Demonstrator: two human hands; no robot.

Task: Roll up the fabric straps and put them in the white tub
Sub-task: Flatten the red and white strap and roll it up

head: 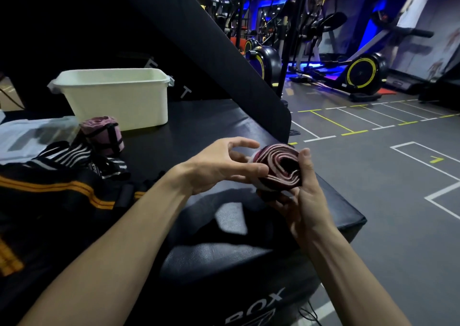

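One strap nearly rolled, none visibly in the tub yet.
Both hands, left hand (211, 166) and right hand (302, 189), gripped a maroon strap roll (278, 169) above the counter (199, 116); a pink roll (104, 134) stood beside the white tub (117, 97), striped straps (82, 156) lay unrolled.

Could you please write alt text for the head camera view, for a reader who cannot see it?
A person's left hand and right hand hold a loosely coiled maroon fabric strap above a black padded gym box. A white plastic tub stands at the box's far left, with a rolled pink strap just before it and black striped straps nearer.
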